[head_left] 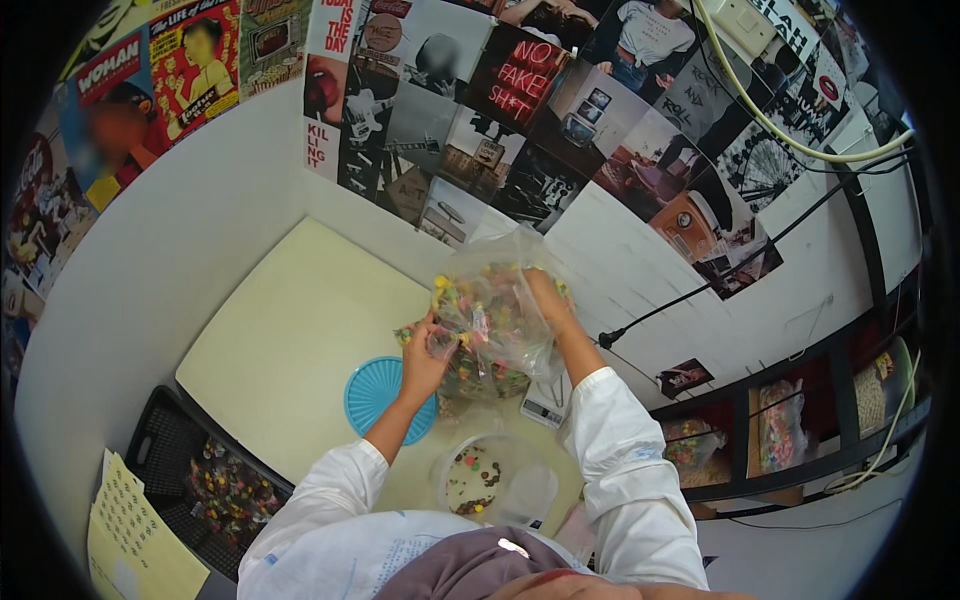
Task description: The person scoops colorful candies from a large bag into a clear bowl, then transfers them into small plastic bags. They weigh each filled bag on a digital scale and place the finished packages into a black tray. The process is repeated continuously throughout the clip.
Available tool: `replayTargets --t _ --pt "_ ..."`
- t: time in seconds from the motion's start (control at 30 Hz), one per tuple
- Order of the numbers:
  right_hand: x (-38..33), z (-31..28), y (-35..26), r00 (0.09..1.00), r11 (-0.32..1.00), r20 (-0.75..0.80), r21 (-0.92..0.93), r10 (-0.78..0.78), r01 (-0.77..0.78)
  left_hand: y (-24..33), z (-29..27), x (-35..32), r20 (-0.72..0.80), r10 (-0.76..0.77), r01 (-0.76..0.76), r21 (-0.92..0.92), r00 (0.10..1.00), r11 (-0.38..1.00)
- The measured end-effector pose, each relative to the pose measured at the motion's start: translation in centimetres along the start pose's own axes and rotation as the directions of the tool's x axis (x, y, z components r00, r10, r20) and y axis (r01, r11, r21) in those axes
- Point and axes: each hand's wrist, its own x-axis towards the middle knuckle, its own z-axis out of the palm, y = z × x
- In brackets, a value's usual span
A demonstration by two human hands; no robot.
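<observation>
A large clear plastic bag (485,325) full of small, colourful wrapped candies stands upright on the cream table. My left hand (425,352) is closed on its left side, gathering the plastic between thumb and fingers. On the right, my right hand (545,298) is at the bag's upper part, with clear film over it. Its fingers are hidden among the plastic and candies. Just left of my left wrist lies a round blue ridged lid (372,398). Nearer to me stands a clear round tub (443,478) with a few small pieces at its bottom.
A small white scale (545,405) sits beside my right forearm. At the table's left edge is a black basket (160,430) of wrapped candies, with yellow sheets (140,535) next to it. Shelves (742,440) with bagged goods line the right; a poster-covered wall (470,150) rises behind.
</observation>
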Motion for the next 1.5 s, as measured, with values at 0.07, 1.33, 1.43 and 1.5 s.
replayTargets --t 0.07,1.33,1.43,1.5 --pt "-1.2 -0.4 -3.7 0.952 0.925 0.123 0.229 0.279 -0.301 1.3 0.5 0.3 0.004 -0.04 0.039 0.016 0.999 0.999" --pt "-23.4 -9.8 -1.7 0.873 0.396 -0.14 0.916 0.467 -0.065 13.9 1.3 -12.5 0.58 0.03 -0.032 -0.008 0.814 0.999" --pt "-28.0 -9.1 -2.9 0.854 0.412 -0.118 0.903 0.507 -0.12 13.1 2.3 -13.5 0.597 0.093 -0.153 0.05 0.796 0.987" --pt "-31.7 -8.8 -2.8 0.838 0.438 -0.064 0.873 0.542 -0.216 12.9 2.8 -14.3 0.615 0.04 -0.109 0.075 0.788 0.991"
